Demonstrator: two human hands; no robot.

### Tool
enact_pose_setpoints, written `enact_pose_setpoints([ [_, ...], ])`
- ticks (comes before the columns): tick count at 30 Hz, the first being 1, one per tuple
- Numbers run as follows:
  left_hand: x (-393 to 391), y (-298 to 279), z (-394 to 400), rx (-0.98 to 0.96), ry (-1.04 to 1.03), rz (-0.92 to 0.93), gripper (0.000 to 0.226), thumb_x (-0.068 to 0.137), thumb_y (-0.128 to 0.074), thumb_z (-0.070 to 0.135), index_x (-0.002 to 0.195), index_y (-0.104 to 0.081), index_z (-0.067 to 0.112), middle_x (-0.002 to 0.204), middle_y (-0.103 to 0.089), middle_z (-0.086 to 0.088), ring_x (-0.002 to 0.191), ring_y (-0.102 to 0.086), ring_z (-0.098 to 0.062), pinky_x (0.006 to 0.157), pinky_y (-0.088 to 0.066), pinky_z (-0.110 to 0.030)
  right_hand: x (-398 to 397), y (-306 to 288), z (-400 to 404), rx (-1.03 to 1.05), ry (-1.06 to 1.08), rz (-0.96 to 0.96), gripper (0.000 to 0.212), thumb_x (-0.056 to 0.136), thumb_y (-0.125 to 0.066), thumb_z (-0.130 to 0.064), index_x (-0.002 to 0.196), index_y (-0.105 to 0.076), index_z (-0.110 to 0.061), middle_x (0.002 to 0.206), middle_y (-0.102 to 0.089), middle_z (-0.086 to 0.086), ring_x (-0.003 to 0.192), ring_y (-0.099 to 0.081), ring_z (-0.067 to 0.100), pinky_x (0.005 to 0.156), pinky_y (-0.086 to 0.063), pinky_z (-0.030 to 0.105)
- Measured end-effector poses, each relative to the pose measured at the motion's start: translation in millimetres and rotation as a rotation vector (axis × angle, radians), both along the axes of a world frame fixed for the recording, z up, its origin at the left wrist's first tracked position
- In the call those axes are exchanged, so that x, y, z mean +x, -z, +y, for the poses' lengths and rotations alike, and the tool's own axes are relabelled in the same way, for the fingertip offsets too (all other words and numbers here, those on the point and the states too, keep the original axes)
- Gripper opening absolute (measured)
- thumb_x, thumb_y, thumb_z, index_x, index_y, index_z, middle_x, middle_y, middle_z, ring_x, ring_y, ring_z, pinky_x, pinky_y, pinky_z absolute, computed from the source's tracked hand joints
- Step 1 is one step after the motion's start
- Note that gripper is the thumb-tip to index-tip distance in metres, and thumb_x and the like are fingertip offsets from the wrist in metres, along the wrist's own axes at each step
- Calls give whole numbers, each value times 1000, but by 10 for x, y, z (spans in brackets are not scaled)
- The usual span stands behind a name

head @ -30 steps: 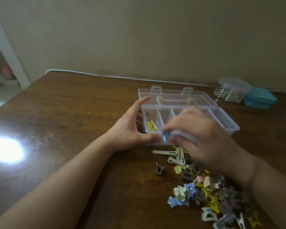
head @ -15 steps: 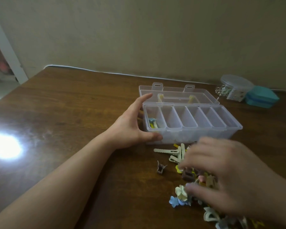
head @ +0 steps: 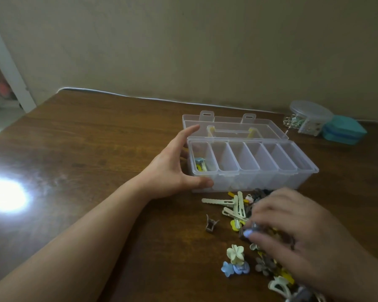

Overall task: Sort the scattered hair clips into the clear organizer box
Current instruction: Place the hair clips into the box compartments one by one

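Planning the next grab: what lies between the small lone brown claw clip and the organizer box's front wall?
Head view: only bare wooden table lies between brown claw clip and box.

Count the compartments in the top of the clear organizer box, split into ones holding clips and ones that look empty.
Holding clips: 1, the leftmost compartment
Looking empty: 5, the other compartments
Total: 6 compartments in the organizer box

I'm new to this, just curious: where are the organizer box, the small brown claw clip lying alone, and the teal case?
organizer box point(head: 268, 182): head view, front wall.
brown claw clip point(head: 211, 224): head view, its body.
teal case point(head: 343, 130): head view, lid.
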State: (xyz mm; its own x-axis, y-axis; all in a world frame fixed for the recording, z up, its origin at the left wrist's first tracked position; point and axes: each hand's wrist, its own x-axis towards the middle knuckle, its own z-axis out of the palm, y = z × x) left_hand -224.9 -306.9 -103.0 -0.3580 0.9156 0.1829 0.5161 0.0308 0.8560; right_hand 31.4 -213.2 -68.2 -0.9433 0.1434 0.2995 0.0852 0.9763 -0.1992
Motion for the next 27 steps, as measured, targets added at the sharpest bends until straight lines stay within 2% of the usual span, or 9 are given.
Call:
enact_pose_setpoints([
  [4, 6, 10, -3, 11, -2, 7, 109, 65, -87, 39, 148, -17, 50, 139, -43, 14, 116, -52, -1, 88, -46, -13, -462, -210, 105, -234, 124, 138, 28, 87, -47, -57, 85, -63, -35, 95, -56, -23, 99, -52, -3, 76, -39, 17],
  [6, 7, 9, -7, 14, -4, 6, 109, 65, -88, 39, 147, -18, 50, 139, -44, 12, 115, -53, -3, 91, -47, -17, -779, -271, 139, -276, 188, 201, 29, 86, -52, -54, 84, -67, -29, 109, -54, -21, 110, -46, -1, 87, -38, 22],
  [9, 3, 19, -9, 20, 2, -2, 107, 65, -88, 39, 146, -19, 52, 139, -45, 11, 115, -53, -4, 96, -48, -25, -1139, -284, 158, -197, 256, 42, 27, 89, -52, -52, 81, -68, -32, 134, -46, -14, 128, -34, 11, 104, -32, 39],
  [13, -7, 35, -3, 20, 11, -8, 105, 67, -88, 37, 144, -19, 54, 137, -46, 14, 114, -53, -1, 94, -49, -23, -1275, -263, 153, -105, 271, -199, 29, 92, -46, -57, 82, -65, -38, 146, -38, -16, 139, -21, 13, 110, -14, 46],
  [17, -10, 31, -10, 10, 11, -13, 107, 66, -88, 37, 146, -18, 53, 138, -45, 14, 115, -53, -2, 94, -50, -24, -1139, -304, 202, -112, 219, 9, 32, 87, -45, -57, 88, -68, -35, 132, -53, -13, 131, -33, 9, 109, -28, 39],
  [20, 1, 17, -12, 1, 8, -9, 108, 66, -87, 38, 147, -17, 52, 134, -42, 18, 114, -53, 1, 89, -50, -17, -814, -398, 208, -168, 182, 237, 21, 85, -56, -43, 83, -68, -26, 93, -63, -17, 89, -55, 0, 74, -43, 11],
  [21, 4, 16, -9, -3, 8, -7, 108, 66, -87, 38, 146, -17, 52, 134, -41, 20, 114, -52, 1, 88, -50, -15, -697, -436, 180, -238, 185, 222, 16, 83, -59, -40, 81, -67, -27, 79, -63, -15, 77, -57, 3, 62, -45, 12],
  [23, 3, 20, -4, -4, 5, -2, 107, 66, -87, 39, 146, -17, 54, 135, -39, 21, 116, -51, 1, 89, -49, -16, -529, -438, 102, -380, 198, 18, 12, 79, -61, -44, 80, -65, -33, 80, -63, -17, 74, -59, 0, 54, -46, 12],
  [27, 8, 13, 0, -11, 3, 3, 107, 66, -87, 40, 146, -16, 54, 137, -38, 21, 116, -50, 2, 92, -47, -18, -444, -311, 8, -11, 220, -403, 30, 80, -55, -66, 102, -60, -46, 94, -60, -24, 82, -57, -6, 74, -49, 19],
])
